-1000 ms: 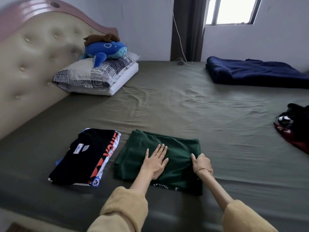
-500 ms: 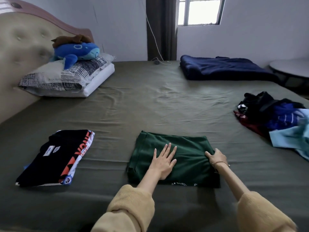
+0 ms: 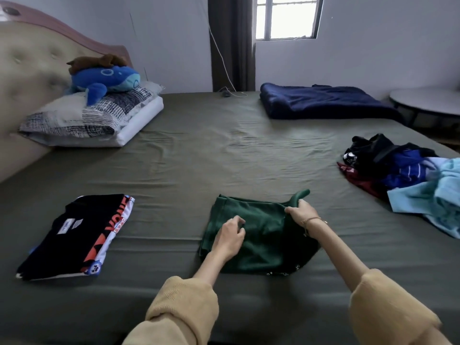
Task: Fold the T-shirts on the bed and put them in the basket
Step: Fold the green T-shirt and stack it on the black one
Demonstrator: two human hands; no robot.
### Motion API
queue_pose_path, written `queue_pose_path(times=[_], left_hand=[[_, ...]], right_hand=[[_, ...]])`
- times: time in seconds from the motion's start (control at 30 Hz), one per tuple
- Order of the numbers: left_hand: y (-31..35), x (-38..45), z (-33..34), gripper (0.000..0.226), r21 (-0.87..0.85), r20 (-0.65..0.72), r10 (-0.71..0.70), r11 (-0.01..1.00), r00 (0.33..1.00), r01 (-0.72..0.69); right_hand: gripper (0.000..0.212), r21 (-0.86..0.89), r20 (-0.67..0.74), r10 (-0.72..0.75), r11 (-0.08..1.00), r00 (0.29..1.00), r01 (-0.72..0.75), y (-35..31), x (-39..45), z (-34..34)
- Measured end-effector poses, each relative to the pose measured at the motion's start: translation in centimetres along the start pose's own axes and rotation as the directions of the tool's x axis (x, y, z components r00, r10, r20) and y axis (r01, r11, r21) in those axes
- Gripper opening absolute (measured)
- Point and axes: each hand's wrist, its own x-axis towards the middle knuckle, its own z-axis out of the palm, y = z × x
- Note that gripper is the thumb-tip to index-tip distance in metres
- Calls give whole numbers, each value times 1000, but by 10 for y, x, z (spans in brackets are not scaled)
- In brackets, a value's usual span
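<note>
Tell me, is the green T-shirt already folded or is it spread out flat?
Partly folded. The green T-shirt lies as a compact rectangle, but the right hand grips its raised far corner, and the left hand rests on it.

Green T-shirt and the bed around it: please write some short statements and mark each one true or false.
1. The right hand grips the far right corner of the green T-shirt and lifts it. True.
2. The left hand lies flat with straight fingers. False: its fingers are curled on the shirt.
3. The folded black T-shirt lies left of the green one, apart from it. True.
4. The unfolded clothes pile sits on the pillow. False: it lies at the bed's right edge; a blue plush whale is on the pillow.
</note>
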Motion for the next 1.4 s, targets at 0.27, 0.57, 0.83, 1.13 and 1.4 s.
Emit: queue_pose_path(times=[0.27, 0.57, 0.83, 1.13, 1.4], left_hand=[[-43, 3, -23, 27, -531, 34, -276, 809, 961, 251], [-66, 6, -50, 48, -752, 277, -359, 496, 891, 434], [-75, 21, -47, 19, -692, 207, -322, 619, 924, 371], [-68, 31, -37, 24, -298, -116, -287, 923, 951, 242], [-53, 42, -41, 57, -454, 40, -471, 777, 881, 436]], right_hand=[[36, -160, 61, -73, 984, 995, 82, -65, -35, 77], [26, -186, 266, -127, 966, 956, 180, -80, -59, 150], [53, 285, 333, -169, 956, 928, 72, -75, -57, 143], [35, -201, -206, -226, 962, 952, 185, -52, -41, 113], [65, 251, 40, 181, 950, 983, -185, -30, -10, 99]])
